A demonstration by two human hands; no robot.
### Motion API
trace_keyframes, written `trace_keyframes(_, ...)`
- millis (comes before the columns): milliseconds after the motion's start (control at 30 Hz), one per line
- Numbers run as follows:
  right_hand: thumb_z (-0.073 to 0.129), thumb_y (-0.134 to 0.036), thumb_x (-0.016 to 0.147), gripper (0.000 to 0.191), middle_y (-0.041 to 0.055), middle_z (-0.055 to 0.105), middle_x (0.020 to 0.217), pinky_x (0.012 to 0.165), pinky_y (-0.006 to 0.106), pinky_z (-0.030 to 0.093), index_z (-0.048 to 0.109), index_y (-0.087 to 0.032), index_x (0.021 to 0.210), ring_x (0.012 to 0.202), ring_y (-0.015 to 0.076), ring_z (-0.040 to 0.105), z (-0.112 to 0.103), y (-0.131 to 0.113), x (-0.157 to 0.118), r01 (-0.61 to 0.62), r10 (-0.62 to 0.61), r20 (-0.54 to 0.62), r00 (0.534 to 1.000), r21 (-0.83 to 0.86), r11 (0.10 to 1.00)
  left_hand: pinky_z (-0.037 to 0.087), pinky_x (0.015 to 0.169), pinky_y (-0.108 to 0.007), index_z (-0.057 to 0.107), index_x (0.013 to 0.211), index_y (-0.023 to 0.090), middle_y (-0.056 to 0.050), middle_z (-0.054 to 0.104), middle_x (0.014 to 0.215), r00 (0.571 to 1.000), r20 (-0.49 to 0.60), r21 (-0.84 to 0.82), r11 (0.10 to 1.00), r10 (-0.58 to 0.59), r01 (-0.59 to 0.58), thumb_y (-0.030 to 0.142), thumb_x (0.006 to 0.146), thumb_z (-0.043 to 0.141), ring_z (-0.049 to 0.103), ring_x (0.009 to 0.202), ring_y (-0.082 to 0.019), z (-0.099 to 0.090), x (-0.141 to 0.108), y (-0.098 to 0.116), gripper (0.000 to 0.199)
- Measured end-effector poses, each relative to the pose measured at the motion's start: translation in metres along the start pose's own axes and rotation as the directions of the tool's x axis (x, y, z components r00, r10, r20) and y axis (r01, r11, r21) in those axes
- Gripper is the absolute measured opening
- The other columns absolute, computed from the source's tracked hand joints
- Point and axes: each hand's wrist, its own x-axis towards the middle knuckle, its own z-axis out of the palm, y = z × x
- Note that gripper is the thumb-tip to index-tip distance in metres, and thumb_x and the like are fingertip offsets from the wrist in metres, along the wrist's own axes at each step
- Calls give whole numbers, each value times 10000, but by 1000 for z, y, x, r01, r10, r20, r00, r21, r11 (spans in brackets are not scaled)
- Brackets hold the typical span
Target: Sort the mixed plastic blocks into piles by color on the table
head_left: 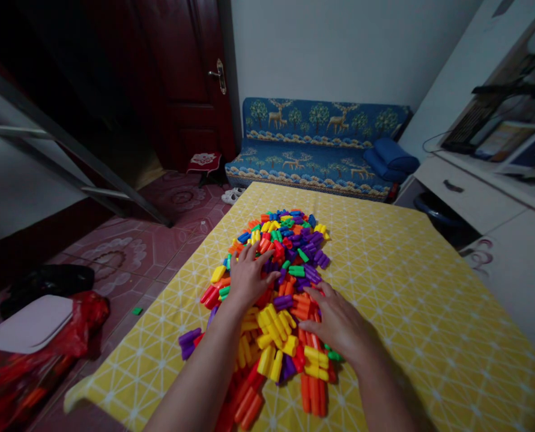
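From where I stand, the person's left hand [248,277] is palm down on a heap of glossy, multicoloured plastic tube-shaped building pieces [274,324], its fingers spread well apart. I can't tell whether any piece is caught under its fingertips. Nearer the body, the right hand [339,321] lies along the heap's right edge, fingers loosely parted and thumb held away from them; whether it grips anything I can't make out.

The heap fills the space between both hands, runs on beyond the left fingertips and comes back between the forearms. Just left of the left hand sits a small, bright yellow plastic block [218,274]. Ahead of the right fingertips lies a short green ribbed plastic piece [296,271], and closer to the body than that hand, an orange-red piece of joined plastic tubes [313,395]. Under it all spreads a yellow tablecloth with white geometric lines [429,288]. Well beyond both hands, against the wall, stands a blue sofa patterned with deer and trees [312,150].
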Motion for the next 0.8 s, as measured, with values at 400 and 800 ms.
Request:
trace_keyframes(400,609,-247,813,448,84,659,1223,906,338,455,578,-225,1259,1124,251,605,3,-8,10,-36,39,-57,998,49,998,303,1110,-591,565,1357,356,-101,442,1519,1000,0,38,999,-8,8,541,831,644,388,1394,-353,2,0,0,563)
trace_keyframes(800,627,-262,765,274,16,725,873,687,286,502,627,-244,1038,783,199,685,-9,24,7,-176,173,44,984,410,895,316,1095,-599,574,1348,355,-107,444,1515,1000,-5,13,1000,-4,4,520,824,662,387,1392,-371,0,0,1,556)
